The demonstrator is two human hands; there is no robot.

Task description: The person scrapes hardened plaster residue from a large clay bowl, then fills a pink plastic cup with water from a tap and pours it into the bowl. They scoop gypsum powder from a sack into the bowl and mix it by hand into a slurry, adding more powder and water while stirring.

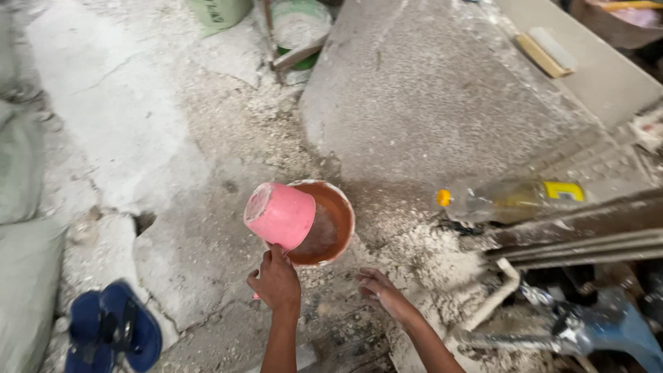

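Dusty floor [173, 138], pink scoop [280, 215] over basin [338, 224]

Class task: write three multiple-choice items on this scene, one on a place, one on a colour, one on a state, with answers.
1. Where is the bottle? A right of the bowl B left of it C inside it
2. What colour is the cup? A green B pink C yellow
3. How is the right hand? A gripping the bottle B in the bowl C open, holding nothing

Answers: 1 A, it lies on the ground at right. 2 B, the left hand tips the pink cup over the bowl. 3 C, its fingers are spread and bare.
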